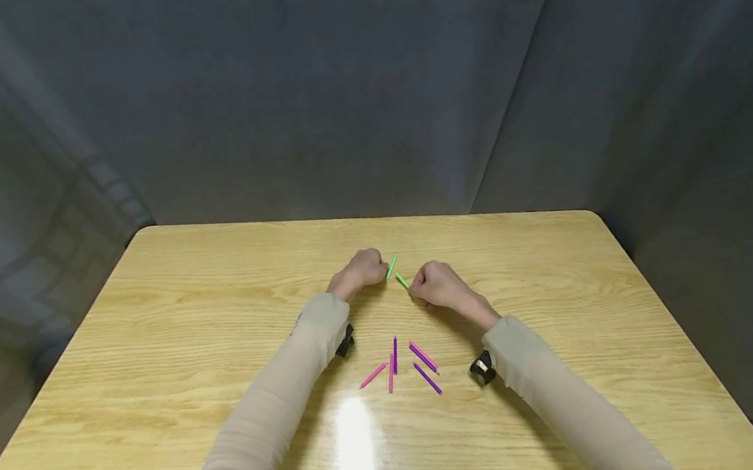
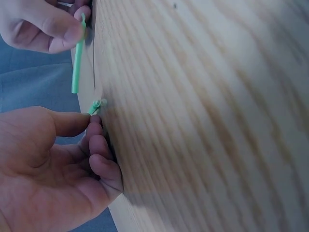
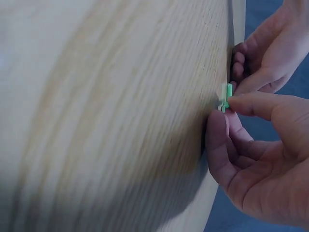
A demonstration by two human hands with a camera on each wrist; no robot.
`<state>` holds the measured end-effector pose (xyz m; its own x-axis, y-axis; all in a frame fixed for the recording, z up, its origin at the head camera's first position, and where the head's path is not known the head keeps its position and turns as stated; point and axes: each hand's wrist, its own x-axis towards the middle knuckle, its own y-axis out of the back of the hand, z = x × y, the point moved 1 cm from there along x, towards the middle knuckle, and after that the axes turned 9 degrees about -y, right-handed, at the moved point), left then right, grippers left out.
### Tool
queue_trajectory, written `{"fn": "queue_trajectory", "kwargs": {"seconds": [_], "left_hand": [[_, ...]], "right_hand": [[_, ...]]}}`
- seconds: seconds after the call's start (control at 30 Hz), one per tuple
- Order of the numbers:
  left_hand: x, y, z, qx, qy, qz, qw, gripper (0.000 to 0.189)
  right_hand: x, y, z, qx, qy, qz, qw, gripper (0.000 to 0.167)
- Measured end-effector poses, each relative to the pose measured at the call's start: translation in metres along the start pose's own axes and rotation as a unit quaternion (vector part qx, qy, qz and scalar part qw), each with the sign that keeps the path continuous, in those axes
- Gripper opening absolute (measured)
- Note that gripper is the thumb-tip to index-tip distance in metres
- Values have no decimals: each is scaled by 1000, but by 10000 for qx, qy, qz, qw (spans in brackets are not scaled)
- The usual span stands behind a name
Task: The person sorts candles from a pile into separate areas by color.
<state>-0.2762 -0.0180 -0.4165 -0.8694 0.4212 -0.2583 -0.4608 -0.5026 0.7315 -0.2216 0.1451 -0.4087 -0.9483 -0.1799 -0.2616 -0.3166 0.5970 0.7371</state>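
Observation:
In the head view my left hand [image 1: 364,267] is beyond the middle of the table, pinching a thin green candle [image 1: 392,266] between thumb and fingertips. Close by on the right, my right hand [image 1: 440,285] pinches a second green candle [image 1: 403,280]. The two candles slant towards each other, a small gap apart. The left wrist view has the left hand's candle [image 2: 95,105] almost end-on, low over the wood. Higher up there, the other candle [image 2: 78,63] shows its wick at the right hand's fingertips. Fingers hide part of the candle [image 3: 229,92] in the right wrist view.
Nearer the person, several pink and purple candles lie loose between the forearms, among them a pink candle [image 1: 373,375] and a purple candle [image 1: 427,378]. They rest on a wooden table [image 1: 222,316]. A grey curtain [image 1: 304,99] hangs behind its far edge.

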Motion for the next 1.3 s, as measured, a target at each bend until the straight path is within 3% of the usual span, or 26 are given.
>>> {"fn": "queue_trajectory", "kwargs": {"seconds": [0.43,0.7,0.87,1.07,1.3], "left_hand": [[-1,-1,1,-158,91,20,9998,24],[0,1,2,42,-143,13,9999,27],[-1,3,3,-97,-97,-47,9999,36],[-3,2,2,-113,-139,-79,9998,34],[-4,2,3,-84,-104,-133,9998,36]], "right_hand": [[14,-1,1,463,-542,329,9969,14],[22,5,5,469,-719,517,9950,15],[25,10,6,555,-807,426,9943,18],[31,10,5,480,-874,636,9930,17],[38,8,1,463,-1011,635,9918,35]]}}
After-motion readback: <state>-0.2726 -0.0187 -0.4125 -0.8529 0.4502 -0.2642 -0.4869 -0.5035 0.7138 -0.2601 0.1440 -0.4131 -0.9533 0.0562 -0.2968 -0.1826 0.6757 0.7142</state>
